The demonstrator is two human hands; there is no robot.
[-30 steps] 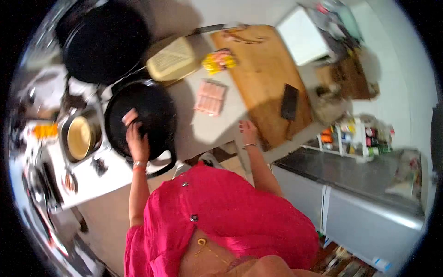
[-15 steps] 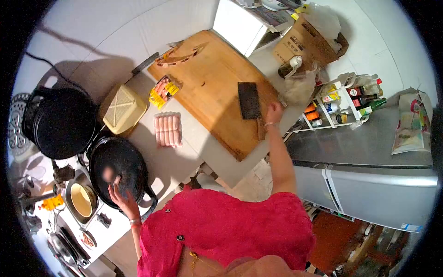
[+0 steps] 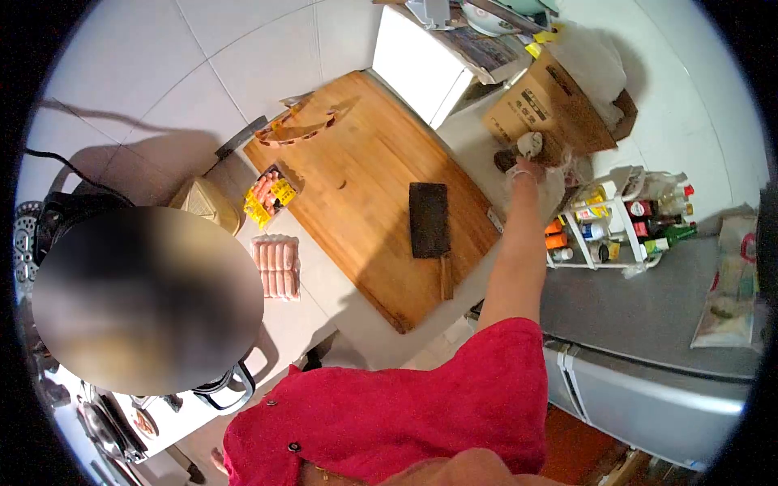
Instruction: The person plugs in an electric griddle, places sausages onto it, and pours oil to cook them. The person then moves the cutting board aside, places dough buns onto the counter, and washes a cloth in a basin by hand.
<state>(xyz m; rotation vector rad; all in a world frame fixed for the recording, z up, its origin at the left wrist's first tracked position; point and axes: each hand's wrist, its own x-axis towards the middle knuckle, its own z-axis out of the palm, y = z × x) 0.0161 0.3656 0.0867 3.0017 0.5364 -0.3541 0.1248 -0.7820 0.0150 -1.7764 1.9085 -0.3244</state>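
My right hand (image 3: 528, 168) is stretched out to a dark jar with a white lid (image 3: 531, 144), beside the cardboard box; its fingertips are hard to make out against the jar and a clear plastic bag. A bit of skin at the lower left, beside the red shirt, seems to be part of my left hand (image 3: 218, 462); its fingers are not clear. On the wooden board (image 3: 365, 186) lies a cleaver (image 3: 429, 219), its handle toward me. A string of dark-red pieces (image 3: 300, 136) lies at the board's far end. Packed sausages (image 3: 276, 268) lie left of the board.
A yellow packet (image 3: 269, 197) and a pale yellow container (image 3: 206, 206) are at the left. A blurred round patch covers the pan area. The cardboard box (image 3: 551, 105) stands back right, with a bottle rack (image 3: 616, 219) on the grey surface (image 3: 640, 300) nearer me.
My right hand has moved from the board's right edge out to the jar. My left hand has left the black pan and drawn back toward my body. The view has shifted.
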